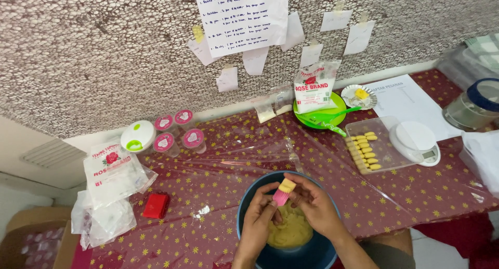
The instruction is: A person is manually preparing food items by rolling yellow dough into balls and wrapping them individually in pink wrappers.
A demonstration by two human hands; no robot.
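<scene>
Bottom centre of frame: left hand [258, 217] and right hand [313, 205], fingers closed together on pink mould [281, 197] topped with yellow dough piece [287, 185], above blue bowl [249, 204] of dough [291, 231]. Step judged: shaping piece. Next calls for gentle release; filled tray [387, 153] right of centre.

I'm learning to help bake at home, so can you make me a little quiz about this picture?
1. True or false: both hands are over the blue bowl.
2. What sits in the clear tray beside the white kitchen scale?
A. red lids
B. rows of small yellow dough pieces
C. spoons
3. Fill in: the small pink mould held between the hands has a lump of ______ dough on top.

Key
1. True. The left hand and right hand meet above the bowl, which holds more yellow dough.
2. B
3. yellow
</scene>
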